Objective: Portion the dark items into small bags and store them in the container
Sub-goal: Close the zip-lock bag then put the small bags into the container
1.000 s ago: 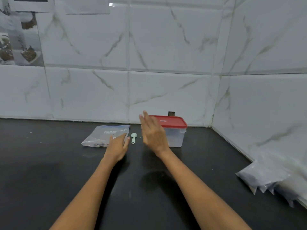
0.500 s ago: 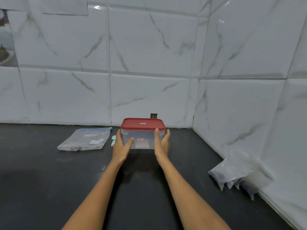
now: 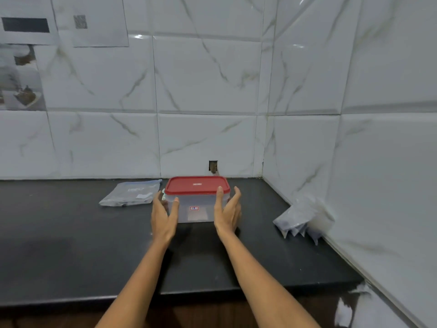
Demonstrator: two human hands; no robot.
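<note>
White marble-look tiles are lining the corner, and a black countertop [image 3: 71, 245] is running along below them. Right at the centre, near the back wall, the clear plastic container [image 3: 196, 207] is sitting upright on the counter with its red lid [image 3: 197, 185] pressed on, a small red-and-white sticker showing on its front face. Both hands are flanking it: the left hand [image 3: 163, 217] is lying against the container's left side, fingers straight and thumb spread, and the right hand [image 3: 228, 213] is mirroring it on the right side, fingers extended upward beside the lid's edge. Neither hand is curling round anything; the palms are facing each other with the box between them. Just left of the container, a flat zip bag [image 3: 131, 194] is lying on the counter, and a sliver of a pale green scoop [image 3: 163, 194] is peeking out between the two. Over by the right wall, well apart, a bundle of small bags [image 3: 298, 218] is leaning against the tiles.
</note>
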